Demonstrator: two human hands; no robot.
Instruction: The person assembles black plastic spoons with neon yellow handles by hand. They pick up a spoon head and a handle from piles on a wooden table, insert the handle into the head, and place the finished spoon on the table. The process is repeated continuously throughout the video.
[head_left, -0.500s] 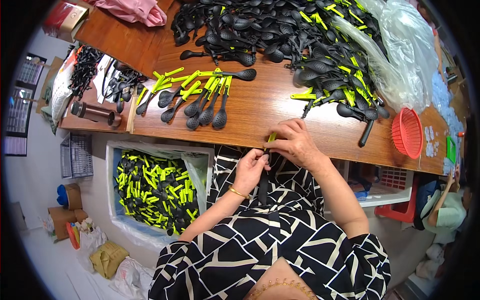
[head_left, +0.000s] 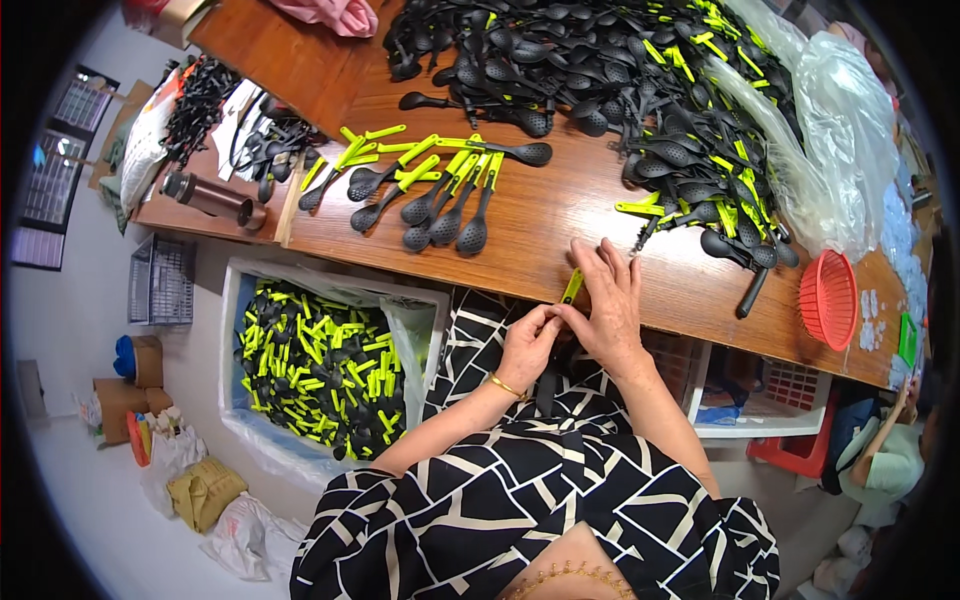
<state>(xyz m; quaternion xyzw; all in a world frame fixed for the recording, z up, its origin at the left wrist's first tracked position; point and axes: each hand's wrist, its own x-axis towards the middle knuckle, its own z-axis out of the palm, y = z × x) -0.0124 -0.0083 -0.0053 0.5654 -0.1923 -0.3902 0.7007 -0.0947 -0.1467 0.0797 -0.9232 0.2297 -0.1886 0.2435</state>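
At the table's near edge, my left hand (head_left: 530,345) pinches the lower end of a yellow-green handle (head_left: 572,287) between thumb and forefinger. My right hand (head_left: 608,315) presses its thumb at that same end, its other fingers stretched up along the handle. Whatever joins the handle below is hidden by my fingers. On the table to the left lies a group of black perforated spoons (head_left: 446,228) with yellow-green handles. A large heap of black spoons (head_left: 600,70), with yellow-green handles among them, covers the far side.
Below left of the table stands a lined white box (head_left: 232,345) full of green-handled black pieces. A red plastic basket (head_left: 828,300) sits at the right, near a clear plastic bag (head_left: 845,140). A brown flask (head_left: 212,200) lies at the left. Another person (head_left: 897,445) is at far right.
My right fingers have straightened from a curl over the handle, and more of the handle shows. Both hands remain close together. The whole view has shifted, moving the table contents rightward.
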